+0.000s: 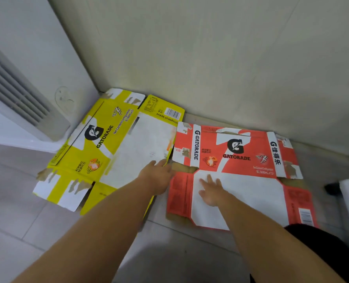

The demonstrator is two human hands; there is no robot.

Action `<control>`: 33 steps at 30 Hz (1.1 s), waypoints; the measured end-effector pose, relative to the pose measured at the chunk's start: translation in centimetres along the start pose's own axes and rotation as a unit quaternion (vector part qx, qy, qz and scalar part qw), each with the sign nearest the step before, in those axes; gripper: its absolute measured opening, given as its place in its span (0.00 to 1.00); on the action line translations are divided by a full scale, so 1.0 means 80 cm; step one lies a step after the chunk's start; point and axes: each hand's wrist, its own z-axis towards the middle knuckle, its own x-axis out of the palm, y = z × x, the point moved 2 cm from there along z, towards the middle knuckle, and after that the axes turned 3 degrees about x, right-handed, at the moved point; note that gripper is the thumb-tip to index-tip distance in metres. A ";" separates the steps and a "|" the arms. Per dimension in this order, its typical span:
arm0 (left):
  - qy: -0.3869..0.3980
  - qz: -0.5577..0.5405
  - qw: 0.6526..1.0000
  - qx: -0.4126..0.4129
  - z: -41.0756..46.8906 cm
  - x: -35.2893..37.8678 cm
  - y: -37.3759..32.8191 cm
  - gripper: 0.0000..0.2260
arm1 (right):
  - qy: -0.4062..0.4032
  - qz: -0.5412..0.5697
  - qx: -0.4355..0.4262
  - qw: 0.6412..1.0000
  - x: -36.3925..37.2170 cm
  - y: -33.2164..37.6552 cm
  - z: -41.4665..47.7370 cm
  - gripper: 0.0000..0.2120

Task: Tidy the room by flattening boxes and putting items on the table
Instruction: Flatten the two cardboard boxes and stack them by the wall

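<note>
My L hand (158, 176) lay w/ fingers straight on the rt edge of the flattened yellow cardboard Gatorade box (100, 144). R hand (211, 190) pressed flat, fingers spread wide, on the flattened red cardboard Gatorade box (241, 156), just rt of my L hand, on the grey tiled floor (26, 221).

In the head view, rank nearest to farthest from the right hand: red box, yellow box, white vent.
1. Red box, under the right hand.
2. Yellow box, to its left.
3. White vent, far off at the left.
</note>
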 end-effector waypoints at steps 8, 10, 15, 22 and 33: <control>0.123 -0.022 0.991 0.051 0.027 0.045 -0.113 0.28 | -0.154 0.262 0.130 0.944 0.080 -0.012 -0.089 0.23; 0.136 -0.024 0.990 0.033 0.027 0.062 -0.135 0.29 | -0.220 0.365 0.231 0.875 0.096 -0.025 -0.109 0.19; 0.150 -0.029 0.988 0.037 0.042 0.082 -0.136 0.30 | -0.264 0.609 0.386 0.640 0.102 -0.062 -0.116 0.28; 0.159 -0.046 0.985 0.052 0.046 0.095 -0.135 0.32 | -0.257 0.782 0.438 0.361 0.095 -0.072 -0.127 0.32; 0.070 -0.061 0.987 0.129 0.010 0.020 -0.144 0.49 | -0.262 0.870 0.317 0.272 0.007 -0.075 -0.208 0.20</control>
